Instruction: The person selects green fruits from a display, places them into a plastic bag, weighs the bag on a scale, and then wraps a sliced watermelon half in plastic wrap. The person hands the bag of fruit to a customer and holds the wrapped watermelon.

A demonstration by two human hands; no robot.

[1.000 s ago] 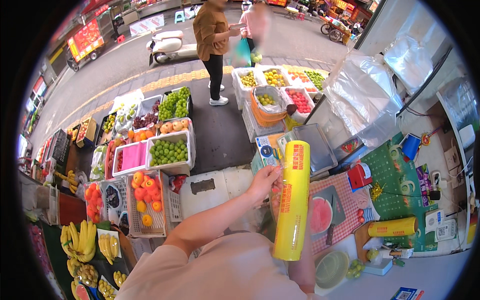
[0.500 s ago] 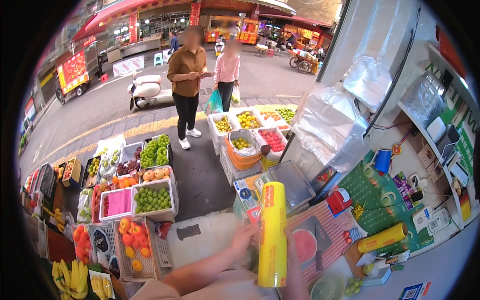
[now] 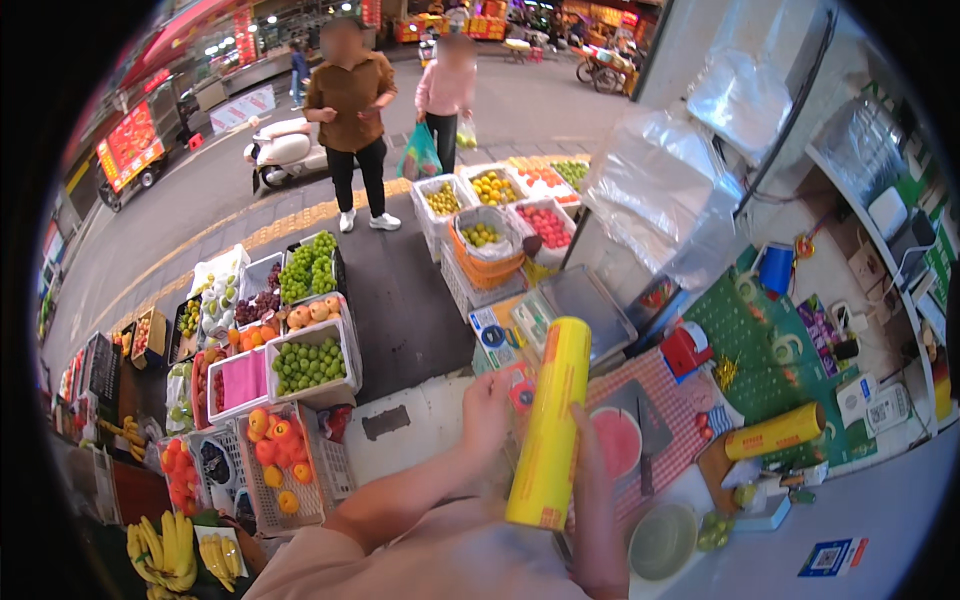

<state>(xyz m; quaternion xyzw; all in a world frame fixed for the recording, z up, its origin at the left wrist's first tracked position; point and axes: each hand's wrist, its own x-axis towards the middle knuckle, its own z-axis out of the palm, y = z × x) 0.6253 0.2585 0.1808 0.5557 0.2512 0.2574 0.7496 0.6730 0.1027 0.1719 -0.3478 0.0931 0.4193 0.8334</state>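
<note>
A thick yellow roll of cling film (image 3: 552, 425) is held up in front of me, tilted with its top to the right. My right hand (image 3: 590, 465) grips it from its right side. To the left of the roll, my left hand (image 3: 486, 412) is closed, its fingertips turned towards the roll; what they hold, if anything, does not show. Behind my right hand, a round pink-red cut fruit (image 3: 616, 442), apparently a watermelon half, rests on a grey cutting board (image 3: 650, 420). A knife (image 3: 646, 472) lies beside the fruit.
A second yellow roll (image 3: 775, 432) lies to the right, near a pale green bowl (image 3: 663, 540). A red scale-like box (image 3: 686, 350) stands farther back. Fruit crates (image 3: 310, 360) fill the left. Clear plastic bags (image 3: 660, 190) hang at right. Two people stand beyond the stall.
The roll has tilted, its lower end swinging left, and my left hand has risen slightly. My view has tipped down. The person in brown has shifted stance and lowered one hand.
</note>
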